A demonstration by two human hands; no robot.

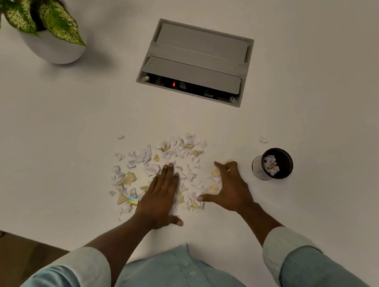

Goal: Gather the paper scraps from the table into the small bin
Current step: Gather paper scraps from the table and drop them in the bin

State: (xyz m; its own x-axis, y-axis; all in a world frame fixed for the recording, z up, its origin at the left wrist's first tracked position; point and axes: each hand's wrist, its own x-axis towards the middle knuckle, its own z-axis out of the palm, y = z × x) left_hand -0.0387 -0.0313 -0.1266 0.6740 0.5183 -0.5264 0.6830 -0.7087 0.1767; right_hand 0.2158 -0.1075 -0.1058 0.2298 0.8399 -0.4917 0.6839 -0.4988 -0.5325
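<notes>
Several white and tan paper scraps (172,151) lie scattered on the white table (58,139), with one blue and yellow bit (132,199) at the left. My left hand (161,196) lies flat on the scraps, fingers together, palm down. My right hand (230,186) rests at the right side of the pile, fingers curved and thumb spread, touching scraps. The small black bin (273,164) stands upright just right of my right hand, with a few scraps inside. Single stray scraps lie at the far left top (121,137) and above the bin (263,139).
A grey cable box (195,61) is set into the table behind the scraps, its lid partly open. A potted plant in a white pot (53,43) stands at the back left. The table's edge runs along the lower left, with dark floor beyond.
</notes>
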